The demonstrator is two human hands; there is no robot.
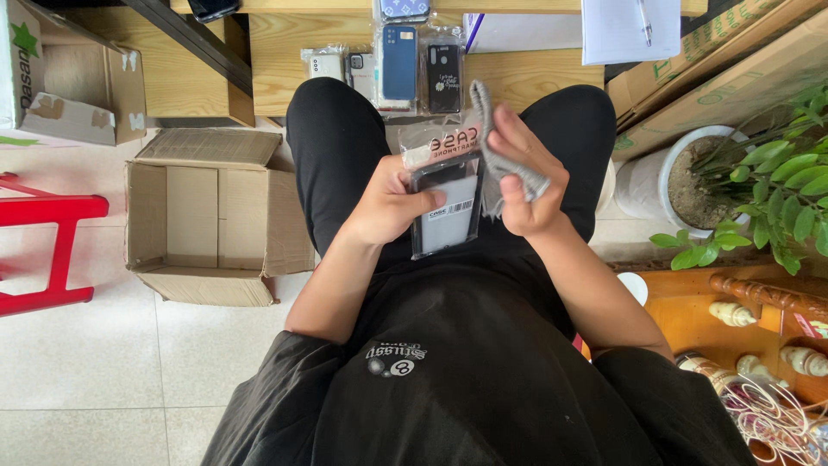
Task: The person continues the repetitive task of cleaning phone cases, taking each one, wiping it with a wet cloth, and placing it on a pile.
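My left hand (388, 205) grips a phone case sealed in a clear plastic packet (447, 203), thumb pressed on its front, over my lap. My right hand (522, 177) holds a grey cloth (493, 142) bunched between its fingers, right beside the packet's upper right edge. Ahead of my knees, several more packaged phone cases (399, 65) lie in a row on a wooden surface (276, 69); one is blue, one black, others pale.
An open cardboard box (216, 220) sits on the tiled floor to my left, with a red stool (52, 242) beyond it. A potted green plant (759, 190) and flat cardboard boxes (716, 69) stand at the right. Paper with a pen (630, 30) lies at the top.
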